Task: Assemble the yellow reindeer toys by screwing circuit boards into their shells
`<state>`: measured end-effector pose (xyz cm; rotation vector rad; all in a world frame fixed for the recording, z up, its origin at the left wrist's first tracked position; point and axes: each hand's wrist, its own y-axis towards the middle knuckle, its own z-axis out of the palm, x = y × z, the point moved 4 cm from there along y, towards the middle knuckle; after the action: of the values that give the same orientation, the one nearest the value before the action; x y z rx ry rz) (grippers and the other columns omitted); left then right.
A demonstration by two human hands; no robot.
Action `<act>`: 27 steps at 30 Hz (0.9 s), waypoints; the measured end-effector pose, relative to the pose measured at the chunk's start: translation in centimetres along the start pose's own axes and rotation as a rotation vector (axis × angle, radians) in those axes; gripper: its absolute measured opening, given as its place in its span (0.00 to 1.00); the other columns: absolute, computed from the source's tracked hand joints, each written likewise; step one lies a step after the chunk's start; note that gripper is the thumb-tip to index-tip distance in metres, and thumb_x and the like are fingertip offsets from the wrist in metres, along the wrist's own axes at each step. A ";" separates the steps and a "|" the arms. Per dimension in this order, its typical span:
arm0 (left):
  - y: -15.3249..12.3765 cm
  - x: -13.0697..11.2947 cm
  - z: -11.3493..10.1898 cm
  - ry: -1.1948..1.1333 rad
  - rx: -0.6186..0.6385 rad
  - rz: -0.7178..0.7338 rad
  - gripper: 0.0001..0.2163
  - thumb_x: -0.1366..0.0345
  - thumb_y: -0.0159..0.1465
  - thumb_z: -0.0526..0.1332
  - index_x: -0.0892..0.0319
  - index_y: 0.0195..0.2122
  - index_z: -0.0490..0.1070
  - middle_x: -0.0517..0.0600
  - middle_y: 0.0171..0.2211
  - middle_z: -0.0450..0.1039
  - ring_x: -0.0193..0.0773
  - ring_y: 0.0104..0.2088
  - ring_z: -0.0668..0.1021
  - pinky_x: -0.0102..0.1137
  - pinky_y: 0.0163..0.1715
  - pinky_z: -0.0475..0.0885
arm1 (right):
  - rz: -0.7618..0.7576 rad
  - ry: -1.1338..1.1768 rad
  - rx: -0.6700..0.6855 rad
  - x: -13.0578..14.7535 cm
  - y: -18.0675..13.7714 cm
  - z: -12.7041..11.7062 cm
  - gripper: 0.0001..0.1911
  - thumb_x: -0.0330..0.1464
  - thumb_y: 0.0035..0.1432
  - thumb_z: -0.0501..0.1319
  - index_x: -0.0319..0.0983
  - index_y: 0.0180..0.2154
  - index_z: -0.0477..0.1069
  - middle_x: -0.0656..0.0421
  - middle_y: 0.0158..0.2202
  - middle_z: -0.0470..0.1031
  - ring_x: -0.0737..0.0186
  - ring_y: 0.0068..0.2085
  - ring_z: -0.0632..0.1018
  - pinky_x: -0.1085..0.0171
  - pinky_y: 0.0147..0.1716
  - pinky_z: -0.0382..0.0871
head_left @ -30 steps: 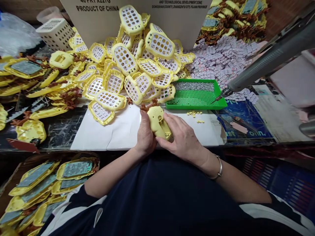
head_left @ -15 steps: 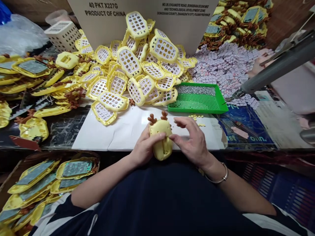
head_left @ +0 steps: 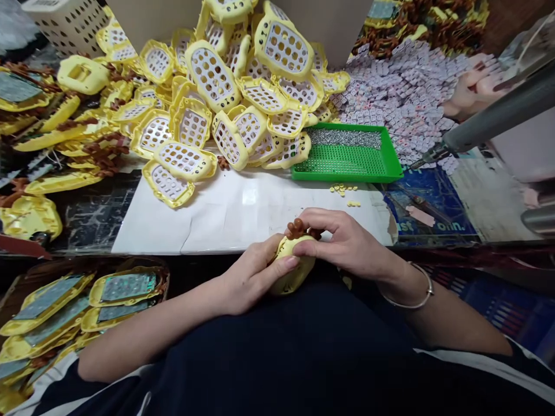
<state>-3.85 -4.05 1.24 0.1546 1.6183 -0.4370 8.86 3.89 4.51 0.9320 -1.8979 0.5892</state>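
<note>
A yellow plastic toy phone casing (head_left: 291, 283) with brown antlers (head_left: 297, 227) at its top is held close to my body, over the table's front edge. My left hand (head_left: 247, 278) wraps around its left side, thumb lying across the surface. My right hand (head_left: 353, 245) is closed at the top right of the casing, thumb pressed on the yellow shell and fingers behind by the brown antlers. A brown piece shows under those fingers; whether it is loose or attached I cannot tell.
Yellow casing halves with white perforated panels (head_left: 212, 75) are heaped ahead. A green tray (head_left: 347, 170) of small screws stands right, beside a grey electric screwdriver (head_left: 489, 121) and piled whitish keypad pieces (head_left: 390, 98). Casings with circuit boards (head_left: 125, 287) fill a box at lower left.
My right hand has moved left, bringing a brown antler piece against the casing's top. The casing has turned and tilted in my left hand. The head view has shifted downward.
</note>
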 end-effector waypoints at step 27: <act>-0.6 0.6 -0.8 0.170 -0.169 0.073 0.10 0.58 0.68 0.53 0.58 0.41 0.66 0.47 0.31 0.71 0.36 0.31 0.71 0.30 0.33 0.65 | -0.095 -0.010 -0.071 -0.8 -0.1 0.0 0.15 0.37 0.55 0.67 0.36 0.43 0.72 0.56 0.39 0.75 0.65 0.38 0.76 0.65 0.38 0.73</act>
<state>-4.90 -4.38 0.80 0.1253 1.8019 -0.2340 9.13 4.13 3.84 0.9749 -1.8599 0.4587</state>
